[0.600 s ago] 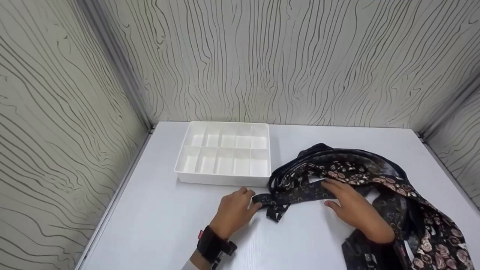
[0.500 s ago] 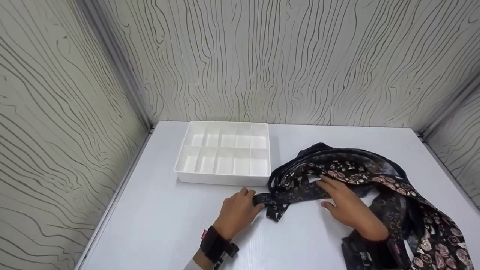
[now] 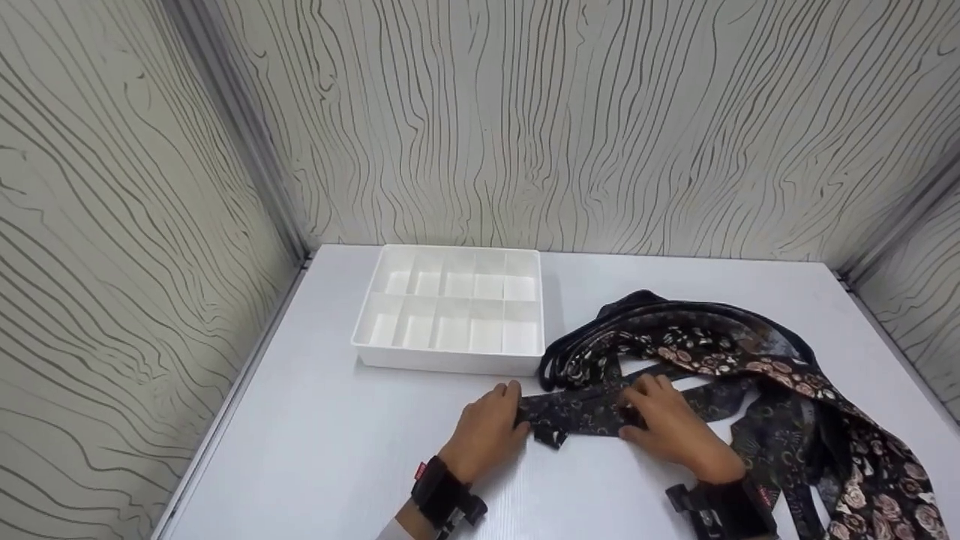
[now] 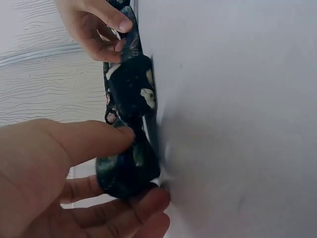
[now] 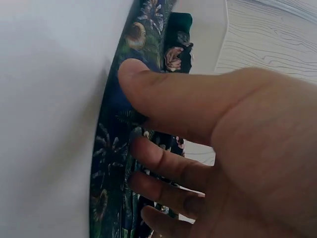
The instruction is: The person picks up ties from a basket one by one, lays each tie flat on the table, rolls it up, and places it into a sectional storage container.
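A dark patterned necktie (image 3: pixel 589 416) lies across the white table, between both hands. My left hand (image 3: pixel 487 431) pinches its folded left end; in the left wrist view that dark fold (image 4: pixel 126 171) sits between thumb and fingers. Farther right along the same strip, my right hand (image 3: pixel 664 420) holds it, its thumb on the cloth in the right wrist view and its fingers curled at the other edge. A small tip with pale marks (image 3: pixel 550 435) sticks out below the strip. Behind it, more dark neckties (image 3: pixel 772 367) with pink roses curve away to the right and hang toward the front.
A white divided box (image 3: pixel 450 361) with two rows of compartments stands at the back left, close to the neckties. Wood-grain panels (image 3: pixel 480 127) rise behind and beside the white table (image 3: pixel 315 427).
My right hand has moved left and slightly toward me along the necktie, and its fingers have curled more. The strip lies lower and wider between the hands. My left hand has shifted slightly right.
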